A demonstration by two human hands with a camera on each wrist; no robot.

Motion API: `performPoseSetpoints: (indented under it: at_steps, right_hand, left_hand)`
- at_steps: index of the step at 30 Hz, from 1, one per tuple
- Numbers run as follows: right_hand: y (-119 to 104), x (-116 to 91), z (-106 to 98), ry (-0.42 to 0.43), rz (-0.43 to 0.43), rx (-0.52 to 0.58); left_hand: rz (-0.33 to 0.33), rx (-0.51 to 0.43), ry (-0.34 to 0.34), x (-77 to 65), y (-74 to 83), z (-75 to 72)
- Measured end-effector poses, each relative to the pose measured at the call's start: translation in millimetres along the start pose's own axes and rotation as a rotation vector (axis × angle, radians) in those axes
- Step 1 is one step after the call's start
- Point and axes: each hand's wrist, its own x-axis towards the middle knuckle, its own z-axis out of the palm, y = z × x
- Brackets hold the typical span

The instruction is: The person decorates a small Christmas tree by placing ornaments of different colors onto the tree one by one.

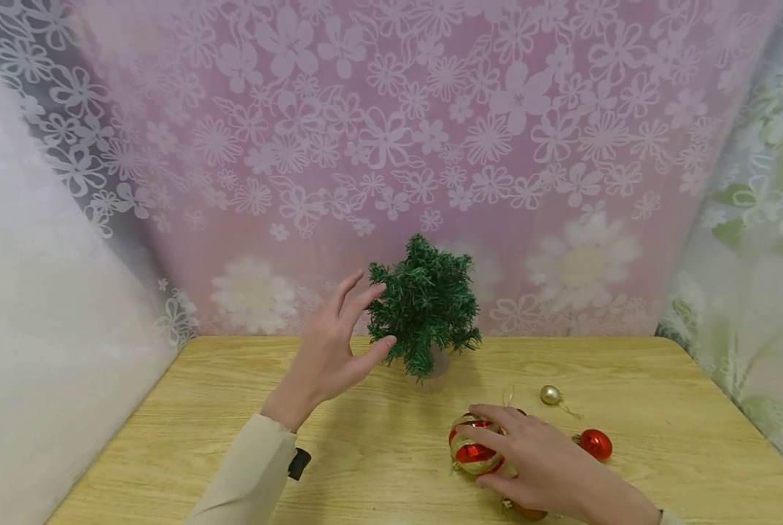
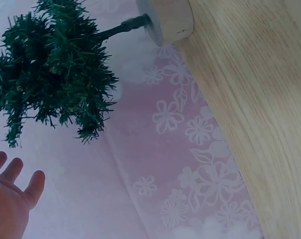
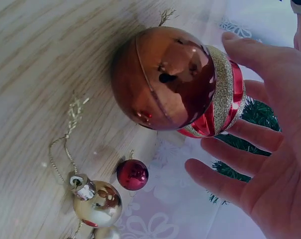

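A small green artificial Christmas tree [image 1: 424,299] stands on a round wooden base [image 2: 172,20]. My left hand [image 1: 332,350] is at the tree's left side, fingers spread and thumb apart, holding nothing; its fingertips overlap the outer branches in the head view. My right hand [image 1: 536,459] reaches over a red-and-gold striped Christmas ball [image 1: 473,452], with its fingers across the top and far side and the thumb at the near side. A shiny copper-coloured ball [image 3: 162,77] lies close by, mostly hidden under that hand in the head view.
A small gold ball [image 1: 550,394] with a string loop and a red ball [image 1: 595,444] lie to the right on the wooden table [image 1: 378,467]. Flowered curtains [image 1: 391,146] hang behind the table and along both sides.
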Motion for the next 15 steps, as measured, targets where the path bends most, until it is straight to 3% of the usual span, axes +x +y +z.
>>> performPoseSetpoints:
  at_steps: [4,8,15]
  right_hand:
    - [0,2,1,-0.050,0.012,0.009]
    - [0,3,2,-0.034,0.006,-0.005]
    - [0,7,4,-0.043,0.023,-0.027]
  left_hand:
    - [-0.034,0.051,-0.075,3.8,1.3,6.7]
    - [-0.049,0.123,-0.125,5.2,2.7,12.3]
    - [-0.063,0.165,-0.128,7.6,4.4,19.0]
